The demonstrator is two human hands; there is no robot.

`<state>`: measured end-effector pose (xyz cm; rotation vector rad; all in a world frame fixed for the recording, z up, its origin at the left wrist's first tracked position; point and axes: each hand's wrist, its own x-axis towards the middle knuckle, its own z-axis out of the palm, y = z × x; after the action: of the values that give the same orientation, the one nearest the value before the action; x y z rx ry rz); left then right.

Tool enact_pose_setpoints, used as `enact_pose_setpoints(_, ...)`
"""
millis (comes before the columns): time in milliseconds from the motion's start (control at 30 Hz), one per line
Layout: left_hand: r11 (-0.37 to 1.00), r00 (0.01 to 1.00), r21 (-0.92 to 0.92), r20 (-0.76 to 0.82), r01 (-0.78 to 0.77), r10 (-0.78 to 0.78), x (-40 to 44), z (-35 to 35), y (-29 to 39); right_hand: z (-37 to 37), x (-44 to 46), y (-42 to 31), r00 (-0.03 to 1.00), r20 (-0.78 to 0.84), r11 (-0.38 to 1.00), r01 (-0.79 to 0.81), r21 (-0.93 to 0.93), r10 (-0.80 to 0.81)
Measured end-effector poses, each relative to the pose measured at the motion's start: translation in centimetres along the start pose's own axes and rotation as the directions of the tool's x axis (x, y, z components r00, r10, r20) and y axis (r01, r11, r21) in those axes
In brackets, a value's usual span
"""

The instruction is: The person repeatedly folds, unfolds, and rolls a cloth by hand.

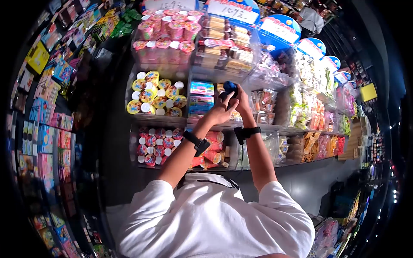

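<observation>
In front of me, over the middle row of bins, both my hands meet at a small dark blue, rounded thing point(230, 87) whose kind I cannot make out. My right hand point(243, 101) wraps round its right side. My left hand point(221, 111) reaches it from below, fingers bent against its dark lower part. Just left of the hands lies a bin of blue and pink packets point(201, 95). On the right, brown-wrapped snacks point(263, 101) fill another bin. Each wrist wears a black strap with a small device.
Clear plastic bins hold yellow-lidded cups point(157, 95), pink cups point(165, 30), boxed snack sticks point(226, 41) and red packets point(213, 150). Blue price signs point(279, 29) stand along the back. Hanging packets point(47, 124) line the left side. Another person point(311, 20) is at the far top right.
</observation>
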<state>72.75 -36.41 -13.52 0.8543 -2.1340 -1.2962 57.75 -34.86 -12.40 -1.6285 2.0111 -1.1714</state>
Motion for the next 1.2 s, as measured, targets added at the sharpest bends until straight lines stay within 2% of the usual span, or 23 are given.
enact_pose_setpoints(33,0.997,0.995,0.046,-0.078,0.060,-0.056,-1.4,-2.0,0.2,2.0,0.1,-0.9,0.999,0.022,0.999,0.043,0.020,-0.044)
enact_pose_setpoints(67,0.957,0.981,0.230,-0.115,0.177,-0.154,-3.0,-4.3,1.7,3.9,0.4,-2.2,0.995,0.036,0.995,0.088,0.038,-0.090)
enact_pose_setpoints(100,0.960,0.967,0.230,-0.234,0.160,-0.105,-4.3,-6.3,2.0,6.1,0.6,-3.7,0.992,0.027,0.992,0.121,-0.017,-0.121)
enact_pose_setpoints(133,0.962,0.938,0.234,-0.343,0.138,-0.051,-5.4,-7.8,1.7,7.7,1.1,-4.7,0.984,0.112,0.984,0.127,0.125,-0.141)
enact_pose_setpoints(200,0.921,0.797,0.370,-0.590,0.126,0.129,-6.8,-9.0,-1.2,10.7,1.9,-6.6,0.990,0.035,0.988,0.141,-0.055,-0.139)
enact_pose_setpoints(233,0.937,0.781,0.346,-0.598,0.053,0.177,-7.2,-9.6,-3.1,11.6,2.0,-7.5,0.994,0.015,0.991,0.109,-0.083,-0.108)
enact_pose_setpoints(267,0.961,0.824,0.275,-0.552,0.032,0.131,-7.7,-9.8,-4.1,12.4,2.4,-8.2,0.996,-0.001,0.990,0.085,-0.115,-0.085)
enact_pose_setpoints(333,0.945,0.834,0.320,-0.504,-0.063,0.227,-7.5,-9.2,-6.6,15.2,3.1,-6.8,0.991,0.029,0.986,0.135,-0.103,-0.132)
enact_pose_setpoints(400,0.941,0.905,0.332,-0.377,-0.065,0.196,-6.8,-9.0,-8.1,15.4,3.9,-7.2,0.989,0.029,0.977,0.148,-0.156,-0.146)
enact_pose_setpoints(467,0.969,0.931,0.248,-0.353,-0.006,0.096,-4.2,-8.7,-9.0,14.5,6.8,-7.2,0.979,0.150,0.954,0.169,-0.247,-0.135)
enact_pose_setpoints(500,0.991,0.909,0.049,-0.395,-0.121,0.131,-2.3,-8.2,-10.3,13.7,8.1,-8.3,0.975,0.222,0.952,0.086,-0.295,-0.019)
enact_pose_setpoints(533,0.993,0.879,0.014,-0.464,-0.120,0.112,-0.8,-8.5,-10.6,14.1,9.5,-7.5,0.973,0.229,0.945,0.085,-0.315,-0.011)
enact_pose_setpoints(600,0.965,0.924,-0.216,-0.378,-0.147,0.056,1.5,-10.4,-10.4,14.9,11.5,-6.7,0.980,0.192,0.924,0.031,-0.381,0.046)
enact_pose_setpoints(633,0.972,0.883,-0.179,-0.466,-0.149,0.049,1.8,-10.6,-10.1,15.0,12.4,-6.5,0.979,0.198,0.925,0.041,-0.378,0.038)
enact_pose_setpoints(733,0.984,0.906,-0.159,-0.423,-0.085,0.010,3.3,-11.3,-12.1,14.9,12.0,-7.3,0.989,0.097,0.946,-0.075,-0.316,0.110)
enact_pose_setpoints(800,0.971,0.844,-0.104,-0.521,-0.215,0.131,3.3,-10.7,-12.8,14.7,11.3,-7.0,0.985,0.119,0.944,-0.083,-0.321,0.127)
enact_pose_setpoints(867,0.989,0.898,-0.136,-0.440,-0.052,-0.014,1.5,-11.1,-12.2,14.5,9.4,-6.9,0.993,0.110,0.951,0.001,-0.309,0.035)
enact_pose_setpoints(933,0.997,0.886,0.044,-0.457,-0.070,0.082,0.0,-10.1,-13.0,13.9,6.7,-7.9,0.991,0.125,0.967,-0.008,-0.254,0.041)
enact_pose_setpoints(967,0.996,0.887,0.080,-0.458,-0.033,0.066,-1.2,-9.9,-12.8,14.0,5.1,-7.7,0.993,0.117,0.974,0.049,-0.222,-0.023)
enact_pose_setpoints(1067,0.991,0.894,0.121,-0.449,0.060,0.000,-2.4,-9.7,-12.1,13.8,2.6,-9.6,1.000,0.008,0.982,0.010,-0.188,-0.009)
enact_pose_setpoints(1133,0.996,0.823,0.057,-0.562,-0.067,0.087,-0.8,-9.3,-12.7,14.5,4.0,-8.8,0.998,0.051,0.971,-0.007,-0.237,0.019)
enact_pose_setpoints(1167,0.998,0.803,0.057,-0.595,-0.002,0.036,-0.9,-9.6,-11.6,14.4,4.2,-8.5,0.999,0.037,0.972,0.007,-0.235,0.002)
enact_pose_setpoints(1200,0.986,0.793,0.150,-0.609,0.079,0.029,-1.7,-10.1,-9.6,14.2,4.2,-8.8,0.997,0.047,0.975,-0.054,-0.215,0.066)
